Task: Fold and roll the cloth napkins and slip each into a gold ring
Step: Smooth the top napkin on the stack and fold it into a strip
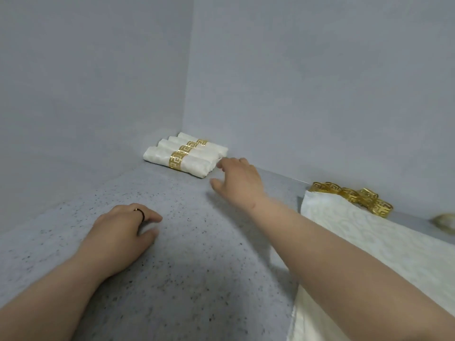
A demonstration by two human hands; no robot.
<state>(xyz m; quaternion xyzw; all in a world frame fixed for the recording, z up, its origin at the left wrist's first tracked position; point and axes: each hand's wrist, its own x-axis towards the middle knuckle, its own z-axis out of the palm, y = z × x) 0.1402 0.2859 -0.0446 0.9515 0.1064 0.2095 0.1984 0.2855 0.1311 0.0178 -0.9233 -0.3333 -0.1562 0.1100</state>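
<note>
We see two bare forearms with no sleeves, watch or bracelet on them. Our left hand (120, 226) wears a thin dark band ring (140, 213) on one finger, the only thing worn. Our right hand (240, 179), farther from that ring, carries no jewellery.

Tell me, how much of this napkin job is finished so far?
Done: four rolled white cloth napkins in gold rings lie in the corner. In hand: nothing; the right hand reaches open beside them, and the left hand rests on the speckled grey counter. Left: a stack of flat white patterned napkins and a pile of loose gold rings.
</note>
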